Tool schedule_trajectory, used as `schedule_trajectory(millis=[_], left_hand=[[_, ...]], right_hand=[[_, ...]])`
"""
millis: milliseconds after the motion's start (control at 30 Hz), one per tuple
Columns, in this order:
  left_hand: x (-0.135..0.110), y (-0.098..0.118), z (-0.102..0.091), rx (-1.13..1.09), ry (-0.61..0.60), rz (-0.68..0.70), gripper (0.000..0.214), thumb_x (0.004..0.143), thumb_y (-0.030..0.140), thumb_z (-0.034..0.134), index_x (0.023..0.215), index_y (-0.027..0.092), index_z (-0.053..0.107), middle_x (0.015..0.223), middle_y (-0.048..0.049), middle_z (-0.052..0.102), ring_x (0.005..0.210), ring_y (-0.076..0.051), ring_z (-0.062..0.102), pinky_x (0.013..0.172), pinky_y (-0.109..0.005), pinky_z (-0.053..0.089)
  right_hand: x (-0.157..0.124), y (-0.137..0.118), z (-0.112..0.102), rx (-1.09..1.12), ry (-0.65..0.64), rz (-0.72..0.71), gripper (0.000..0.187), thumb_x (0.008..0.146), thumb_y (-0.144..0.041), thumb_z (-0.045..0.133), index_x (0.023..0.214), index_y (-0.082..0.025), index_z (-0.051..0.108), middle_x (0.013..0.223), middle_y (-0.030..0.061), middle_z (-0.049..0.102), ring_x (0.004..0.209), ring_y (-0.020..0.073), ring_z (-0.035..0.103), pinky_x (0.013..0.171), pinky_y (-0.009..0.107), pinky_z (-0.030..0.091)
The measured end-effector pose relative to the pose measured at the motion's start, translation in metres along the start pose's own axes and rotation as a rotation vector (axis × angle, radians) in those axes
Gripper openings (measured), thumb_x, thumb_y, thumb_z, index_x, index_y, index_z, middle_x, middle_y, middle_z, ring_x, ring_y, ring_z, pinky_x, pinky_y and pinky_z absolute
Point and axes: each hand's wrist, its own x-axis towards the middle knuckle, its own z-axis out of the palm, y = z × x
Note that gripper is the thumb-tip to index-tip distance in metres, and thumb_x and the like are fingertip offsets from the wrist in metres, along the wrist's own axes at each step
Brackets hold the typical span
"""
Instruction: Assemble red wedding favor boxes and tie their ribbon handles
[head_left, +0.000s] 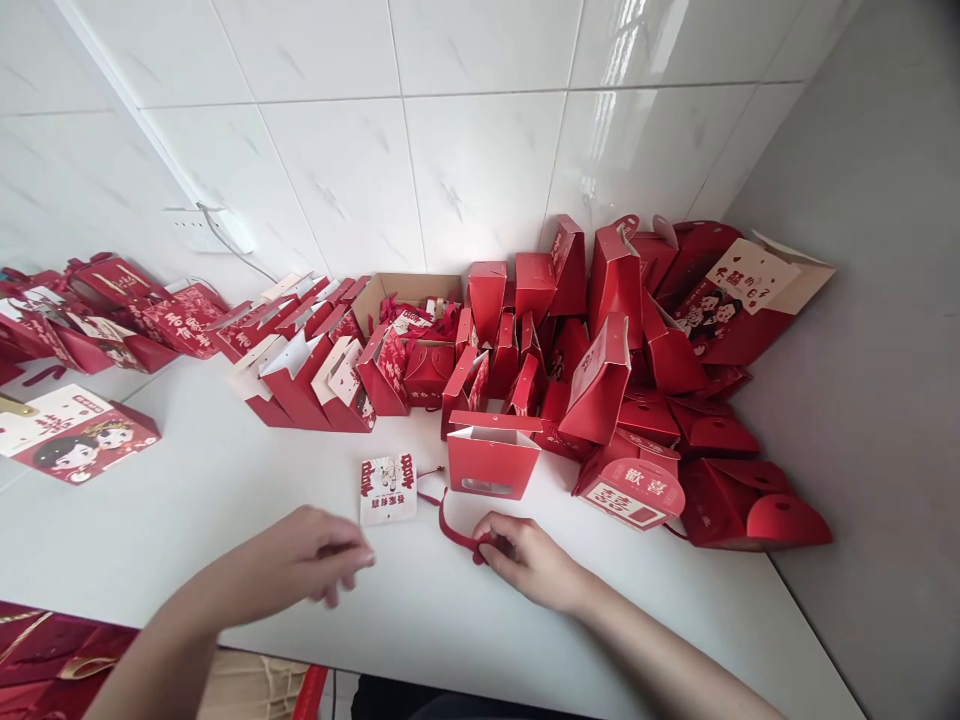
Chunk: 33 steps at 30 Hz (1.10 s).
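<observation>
A dark red ribbon (pixel 457 538) curves across the white table, and my right hand (pixel 529 562) pinches it between thumb and fingers. Its far end runs to thin cord by a square white card (pixel 388 489) with red lettering and a small figure drawing, lying flat. My left hand (pixel 319 557) hovers in front of that card, fingers curled together, slightly blurred, with nothing visible in them. Just beyond my right hand stands an open-topped red box (pixel 493 455) with a clear window low on its front.
Many red gift boxes (pixel 600 380) crowd the back right. A cardboard box (pixel 410 290) of ribbons and cards stands mid-back. Open paper bags (pixel 304 375) are lined up left of it. A cartoon-printed box (pixel 82 437) lies far left. Tiled wall (pixel 480 140) and grey partition (pixel 862 330) bound the table (pixel 420 620).
</observation>
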Motion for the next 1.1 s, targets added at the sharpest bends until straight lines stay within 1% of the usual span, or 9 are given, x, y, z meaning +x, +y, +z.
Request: schedule_trajectory(millis=[133, 233, 333, 400, 467, 600, 800, 967, 1100], left_hand=[[0.062, 0.038, 0.001, 0.206, -0.100, 0.056, 0.041, 0.089, 0.052, 0.054, 0.067, 0.018, 0.063, 0.062, -0.0022, 0.068, 0.061, -0.018, 0.069, 0.055, -0.023, 0.045], [0.095, 0.045, -0.001, 0.172, -0.271, 0.039, 0.042, 0.085, 0.055, 0.056, 0.067, 0.018, 0.064, 0.062, -0.0030, 0.069, 0.053, -0.017, 0.067, 0.050, -0.024, 0.045], [0.113, 0.028, -0.015, -0.004, -0.470, 0.122, 0.040, 0.076, 0.059, 0.066, 0.076, 0.019, 0.071, 0.064, -0.0036, 0.069, 0.048, -0.017, 0.064, 0.043, -0.023, 0.045], [0.118, 0.006, -0.026, -0.173, -0.658, 0.210, 0.052, 0.070, 0.068, 0.067, 0.079, 0.018, 0.075, 0.060, -0.0077, 0.069, 0.043, -0.017, 0.062, 0.041, -0.025, 0.045], [0.122, -0.020, -0.033, -0.354, -0.730, 0.290, 0.063, 0.064, 0.077, 0.066, 0.076, 0.015, 0.076, 0.055, -0.0120, 0.068, 0.037, -0.017, 0.059, 0.035, -0.025, 0.042], [0.132, -0.051, -0.030, -0.558, -0.615, 0.324, 0.064, 0.065, 0.077, 0.065, 0.076, 0.015, 0.077, 0.049, -0.0115, 0.065, 0.031, -0.015, 0.055, 0.029, -0.021, 0.035], [0.141, -0.052, -0.017, -0.610, -0.615, 0.265, 0.066, 0.061, 0.078, 0.067, 0.079, 0.015, 0.078, 0.050, -0.0114, 0.066, 0.031, -0.016, 0.054, 0.028, -0.022, 0.037], [0.142, -0.057, -0.018, -0.596, -0.577, 0.253, 0.069, 0.059, 0.080, 0.065, 0.077, 0.014, 0.076, 0.051, -0.0114, 0.065, 0.033, -0.018, 0.056, 0.030, -0.024, 0.038], [0.135, -0.060, -0.032, -0.521, -0.338, 0.287, 0.063, 0.062, 0.076, 0.066, 0.078, 0.015, 0.070, 0.053, -0.0062, 0.061, 0.038, -0.014, 0.052, 0.036, -0.024, 0.038]], right_hand=[[0.000, -0.006, -0.015, -0.082, 0.021, 0.013, 0.017, 0.091, -0.018, 0.048, 0.100, -0.020, 0.062, 0.086, 0.0010, 0.070, 0.070, 0.0126, 0.058, 0.067, 0.024, 0.045], [-0.003, -0.010, -0.021, -0.106, 0.047, 0.040, 0.017, 0.088, -0.014, 0.048, 0.095, -0.020, 0.063, 0.083, 0.0011, 0.068, 0.071, 0.0134, 0.059, 0.067, 0.024, 0.045], [-0.007, -0.020, -0.029, -0.082, 0.081, 0.045, 0.016, 0.087, -0.011, 0.047, 0.089, -0.020, 0.060, 0.080, 0.0004, 0.066, 0.072, 0.0132, 0.057, 0.068, 0.024, 0.045], [-0.010, -0.028, -0.035, -0.032, 0.133, 0.017, 0.015, 0.088, -0.011, 0.046, 0.087, -0.020, 0.058, 0.080, 0.0003, 0.064, 0.073, 0.0133, 0.056, 0.070, 0.025, 0.044], [-0.013, -0.033, -0.042, 0.042, 0.191, -0.017, 0.013, 0.091, -0.014, 0.046, 0.086, -0.020, 0.057, 0.080, 0.0009, 0.063, 0.075, 0.0137, 0.055, 0.071, 0.026, 0.044], [-0.014, -0.027, -0.050, 0.192, 0.263, -0.055, 0.012, 0.095, -0.029, 0.052, 0.089, -0.020, 0.056, 0.081, 0.0036, 0.066, 0.076, 0.0154, 0.058, 0.072, 0.029, 0.045], [-0.013, 0.001, -0.039, 0.426, 0.257, -0.073, 0.017, 0.094, -0.036, 0.058, 0.089, -0.021, 0.053, 0.087, 0.0063, 0.069, 0.081, 0.0179, 0.063, 0.077, 0.032, 0.047], [-0.015, 0.007, -0.032, 0.291, 0.218, -0.063, 0.008, 0.095, -0.027, 0.051, 0.090, -0.021, 0.054, 0.087, 0.0047, 0.065, 0.082, 0.0173, 0.059, 0.077, 0.030, 0.046], [-0.015, 0.005, -0.033, 0.161, 0.214, -0.024, 0.008, 0.090, -0.016, 0.047, 0.087, -0.021, 0.052, 0.082, 0.0018, 0.060, 0.079, 0.0159, 0.055, 0.074, 0.028, 0.044]])
